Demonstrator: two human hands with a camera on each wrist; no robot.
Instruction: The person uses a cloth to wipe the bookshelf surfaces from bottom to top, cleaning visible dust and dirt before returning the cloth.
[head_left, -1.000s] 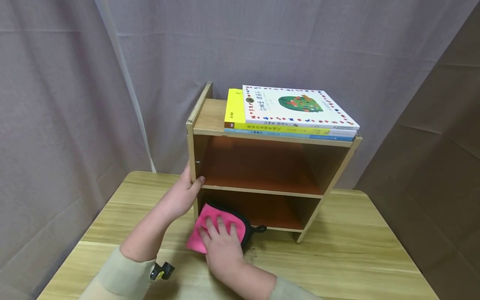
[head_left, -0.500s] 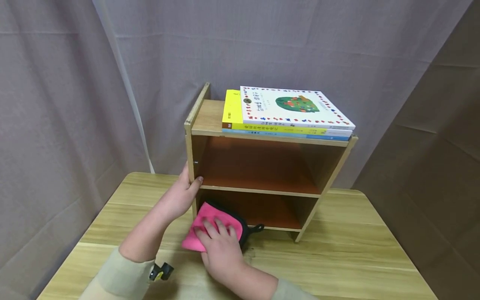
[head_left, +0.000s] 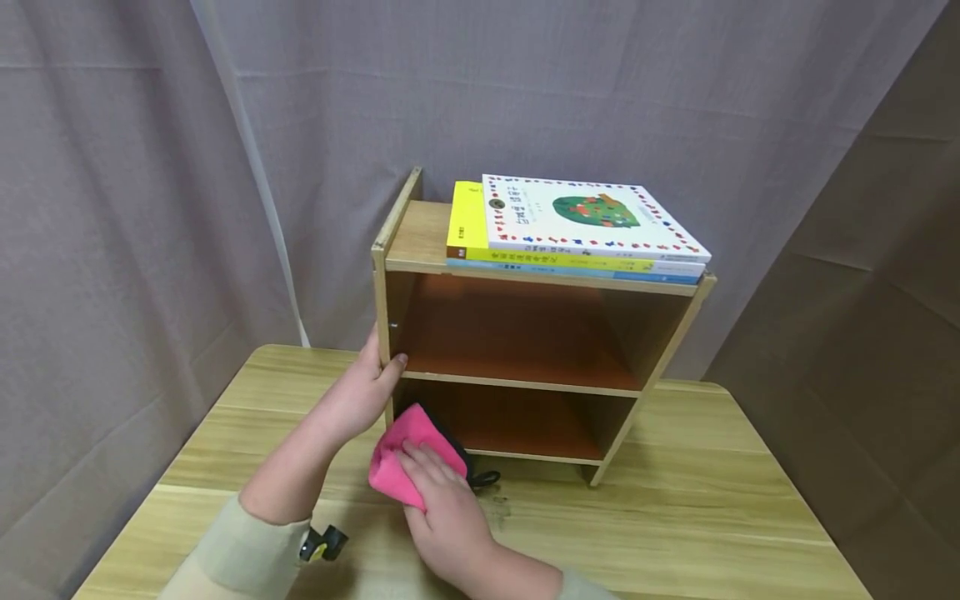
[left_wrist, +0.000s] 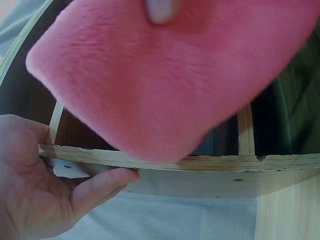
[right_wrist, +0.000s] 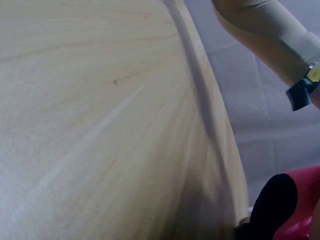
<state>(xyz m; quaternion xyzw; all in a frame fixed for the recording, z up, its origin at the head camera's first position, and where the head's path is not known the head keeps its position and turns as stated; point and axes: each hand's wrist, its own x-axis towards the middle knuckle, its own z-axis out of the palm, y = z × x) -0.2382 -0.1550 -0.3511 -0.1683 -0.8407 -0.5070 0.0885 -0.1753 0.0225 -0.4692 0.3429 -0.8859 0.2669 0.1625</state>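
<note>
A small wooden bookshelf point(head_left: 517, 329) stands on the table in the head view. My left hand point(head_left: 363, 396) grips its left side panel point(head_left: 382, 308), thumb on the front edge and fingers behind. A pink plush cleaning cloth point(head_left: 392, 477) with black backing and a loop is in my right hand point(head_left: 450, 517), fingers bent over its pink face. It lies against the panel's lower front edge. In the left wrist view the cloth point(left_wrist: 145, 95) covers much of the shelf, with one fingertip point(left_wrist: 162, 11) on it. The right wrist view catches only its black and pink corner point(right_wrist: 275, 205).
Several books point(head_left: 592, 217) are stacked flat on the shelf's top board, a white one uppermost. The wooden table point(head_left: 720, 500) extends to both sides, with a dark smudge point(head_left: 495, 507) in front of the shelf. Grey curtains point(head_left: 555, 92) hang behind.
The right hand has drawn its spread fingers together, and the cloth has bent and tilted, its loop shifting left and down. The left hand keeps its grip on the panel.
</note>
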